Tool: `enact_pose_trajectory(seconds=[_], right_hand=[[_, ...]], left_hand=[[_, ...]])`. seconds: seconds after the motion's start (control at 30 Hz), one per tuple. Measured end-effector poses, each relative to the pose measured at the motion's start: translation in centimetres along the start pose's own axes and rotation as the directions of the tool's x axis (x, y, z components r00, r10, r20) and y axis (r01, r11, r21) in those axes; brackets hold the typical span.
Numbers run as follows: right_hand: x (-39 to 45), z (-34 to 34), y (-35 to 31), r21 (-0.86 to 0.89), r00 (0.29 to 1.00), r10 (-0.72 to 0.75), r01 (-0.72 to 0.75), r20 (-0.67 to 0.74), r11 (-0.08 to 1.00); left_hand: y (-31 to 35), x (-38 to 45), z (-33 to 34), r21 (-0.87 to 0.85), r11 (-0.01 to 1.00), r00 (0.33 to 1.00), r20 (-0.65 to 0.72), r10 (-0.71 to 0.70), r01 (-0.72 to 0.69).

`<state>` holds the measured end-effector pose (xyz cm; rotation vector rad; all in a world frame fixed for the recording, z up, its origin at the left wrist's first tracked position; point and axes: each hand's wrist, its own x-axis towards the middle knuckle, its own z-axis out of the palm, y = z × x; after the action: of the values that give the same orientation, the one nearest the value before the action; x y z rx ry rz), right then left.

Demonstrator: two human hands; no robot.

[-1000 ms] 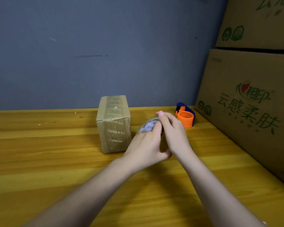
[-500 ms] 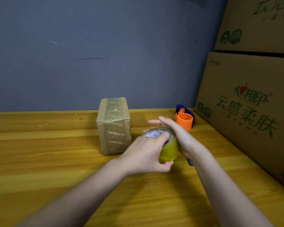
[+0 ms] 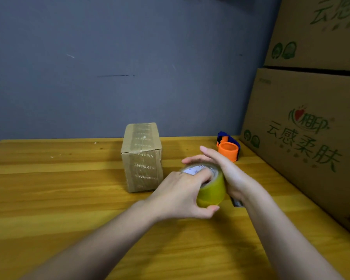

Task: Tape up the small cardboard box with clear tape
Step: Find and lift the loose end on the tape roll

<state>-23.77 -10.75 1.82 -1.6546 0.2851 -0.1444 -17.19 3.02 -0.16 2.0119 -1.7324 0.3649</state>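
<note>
Head view. A roll of clear tape [image 3: 209,187] is held just above the wooden worktop [image 3: 59,199], between both hands. The left hand [image 3: 182,196] grips it from the near side: its fingers [image 3: 202,174] curl over the top rim into the core while the thumb presses the yellowish outer wall from below, so the hand is closed on the roll. The right hand [image 3: 224,170] lies flat against the roll's far side, fingers extended and only lightly bent — a steadying posture and not a full grip. This pairing suits searching for the tape's free end, one hand fixing the roll while the other feels along its surface; whether an end has been lifted cannot be made out.

The small cardboard box [image 3: 142,157] stands upright on the worktop just left of the hands, apart from them, its flaps closed. A glossy band seems to run over its top and down the front face, possibly tape already applied. Behind the right hand sits an orange and blue tape dispenser [image 3: 227,147], untouched. Large printed cartons [image 3: 303,138] are stacked along the right edge of the worktop.

Judged stage: preparation — tape has not yet been drawn toward the box.
</note>
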Motion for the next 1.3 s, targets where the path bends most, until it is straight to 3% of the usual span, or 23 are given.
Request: enact_pose_trajectory(seconds=[0.17, 0.5, 0.57, 0.63, 0.67, 0.73, 0.8, 0.87, 0.97, 1.07, 1.1, 1.2, 1.23, 1.3], right_hand=[[-0.2, 0.5, 0.4, 0.106, 1.000, -0.022, 0.020, 0.012, 0.994], [0.9, 1.4, 3.3, 0.271, 0.983, 0.013, 0.037, -0.181, 0.962], [1.1, 1.5, 3.8, 0.370, 0.958, 0.012, 0.099, -0.287, 0.924], [1.3, 1.1, 3.6, 0.397, 0.909, 0.004, 0.179, -0.417, 0.900], [1.4, 0.7, 3.4, 0.380, 0.890, -0.012, 0.206, -0.456, 0.902], [1.5, 0.1, 2.7, 0.332, 0.857, -0.042, 0.244, -0.514, 0.911], [1.6, -0.6, 2.1, 0.264, 0.830, -0.087, 0.273, -0.551, 0.925], [2.1, -1.3, 1.8, 0.185, 0.830, -0.142, 0.282, -0.539, 0.941], [2.7, -2.8, 1.2, 0.118, 0.871, -0.203, 0.282, -0.447, 0.952], [3.9, -4.4, 0.2, 0.069, 0.914, -0.153, 0.192, -0.375, 0.979], [4.7, -5.1, 0.1, 0.054, 0.895, -0.119, 0.158, -0.429, 0.986], [7.5, -7.2, 0.8, -0.152, 0.725, -0.138, 0.046, -0.675, 0.987], [8.1, -7.7, 1.1, -0.215, 0.711, -0.161, 0.014, -0.684, 0.976], [9.6, -8.6, 1.9, -0.272, 0.764, -0.151, -0.034, -0.627, 0.962]], left_hand=[[0.1, -0.1, -0.1, 0.015, 0.999, 0.998, -0.032, 0.048, -0.047], [-1.0, -0.2, 0.7, -0.013, 0.997, 0.996, -0.045, 0.082, -0.083], [-1.4, 0.2, 1.3, -0.008, 1.000, 0.995, -0.102, 0.025, -0.026], [-1.7, 0.7, 1.7, -0.128, 0.983, 0.976, -0.157, -0.152, 0.132], [-1.7, 0.9, 1.8, -0.239, 0.946, 0.954, -0.151, -0.258, 0.218], [-1.7, 1.4, 2.2, -0.493, 0.789, 0.905, -0.009, -0.426, 0.367], [-1.8, 2.1, 2.6, -0.666, 0.583, 0.861, 0.185, -0.473, 0.464], [-2.0, 2.8, 3.0, -0.738, 0.469, 0.843, 0.253, -0.475, 0.485], [-2.5, 4.1, 3.3, -0.756, 0.457, 0.831, 0.200, -0.520, 0.468], [-2.9, 5.8, 4.0, -0.758, 0.459, 0.804, 0.143, -0.577, 0.464], [-3.0, 6.5, 4.5, -0.763, 0.458, 0.795, 0.118, -0.596, 0.456], [-3.4, 9.1, 6.1, -0.764, 0.463, 0.728, 0.014, -0.685, 0.450], [-3.5, 10.1, 6.7, -0.754, 0.471, 0.699, -0.022, -0.715, 0.457], [-4.1, 11.8, 8.1, -0.716, 0.498, 0.657, -0.074, -0.751, 0.489]])
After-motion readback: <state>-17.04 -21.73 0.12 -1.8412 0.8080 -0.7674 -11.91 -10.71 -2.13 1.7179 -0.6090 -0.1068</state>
